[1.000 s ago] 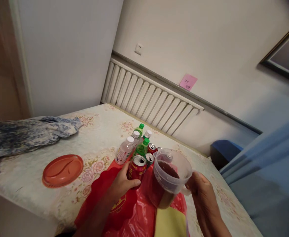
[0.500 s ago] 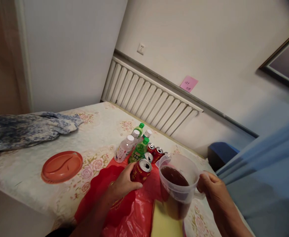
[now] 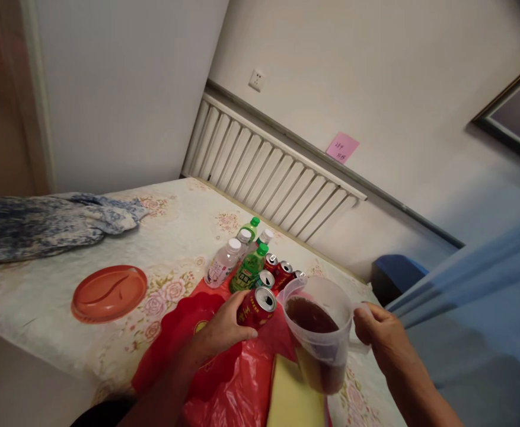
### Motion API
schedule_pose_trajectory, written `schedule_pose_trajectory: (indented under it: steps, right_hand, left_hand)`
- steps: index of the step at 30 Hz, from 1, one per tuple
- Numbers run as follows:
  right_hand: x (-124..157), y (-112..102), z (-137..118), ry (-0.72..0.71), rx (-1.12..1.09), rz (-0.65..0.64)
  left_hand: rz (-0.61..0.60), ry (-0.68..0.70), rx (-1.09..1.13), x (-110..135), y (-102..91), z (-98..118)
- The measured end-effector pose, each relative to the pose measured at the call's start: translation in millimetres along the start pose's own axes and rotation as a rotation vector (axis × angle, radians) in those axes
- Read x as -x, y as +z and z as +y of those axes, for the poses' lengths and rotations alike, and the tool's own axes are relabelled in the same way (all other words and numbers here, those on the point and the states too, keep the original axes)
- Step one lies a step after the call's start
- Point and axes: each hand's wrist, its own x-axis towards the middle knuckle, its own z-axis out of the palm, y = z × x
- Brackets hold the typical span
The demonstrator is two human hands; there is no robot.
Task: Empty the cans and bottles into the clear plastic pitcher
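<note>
My left hand [image 3: 226, 323] is wrapped round a red drink can [image 3: 256, 309], its top open and leaning toward the right. In my right hand [image 3: 375, 326] is the handle of a clear plastic measuring jug [image 3: 319, 341], part filled with dark brown liquid. The can is beside the jug's spout, and no stream shows between them. Behind the held can stand several plastic bottles, among them a green-capped bottle [image 3: 248, 270] and a white-capped bottle [image 3: 223, 265]. Several more cans, including a red can [image 3: 283, 274], are grouped behind the jug and partly hidden by it.
A red scalloped tray [image 3: 171, 338] and red plastic sheet [image 3: 253, 379] lie under my left arm. A yellow pad [image 3: 293, 394] is below the jug. An orange divided plate [image 3: 108, 293] and patterned cloth [image 3: 59, 222] lie left on the flowered tablecloth [image 3: 177, 204]. A radiator [image 3: 264, 163] stands behind.
The can in my left hand has shifted slightly right and leans more toward the jug. The view has moved a little. My right hand still holds the jug.
</note>
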Motion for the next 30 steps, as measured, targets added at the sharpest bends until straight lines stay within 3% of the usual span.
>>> schedule_pose_trajectory:
  steps: [14,30]
  right_hand:
    - [-5.9,-1.9,-8.3,-0.003,0.025,-0.012]
    - [-10.3,-4.1,-11.3,-0.015,0.064,-0.056]
  left_hand:
    - [0.017,-0.033,-0.129,0.3,1.0,7.4]
    - [0.028,0.039,-0.131,-0.5,2.4,-5.6]
